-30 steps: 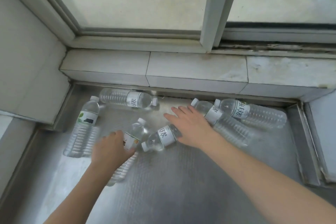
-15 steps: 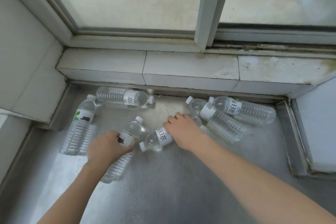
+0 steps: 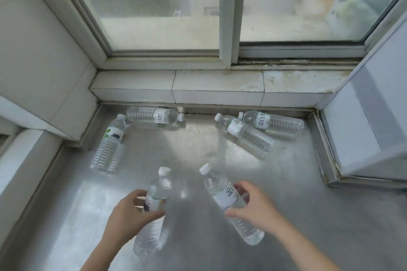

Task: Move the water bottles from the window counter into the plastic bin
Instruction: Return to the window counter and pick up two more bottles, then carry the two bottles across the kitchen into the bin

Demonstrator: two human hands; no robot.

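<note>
1. Holding 1 water bottle each, the left hand is wrapping around a green-label bottle and the right hand is gripping a white-label bottle, both with caps pointing up toward the window
2. 4 more bottles are lying on the metal counter: 2 at the left, 2 touching at the right
3. The bin is not showing

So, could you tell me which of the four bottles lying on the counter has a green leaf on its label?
The far-left bottle, lying alongside the counter's left edge with its cap toward the window. The other three carry plain white labels with dark characters.
</note>
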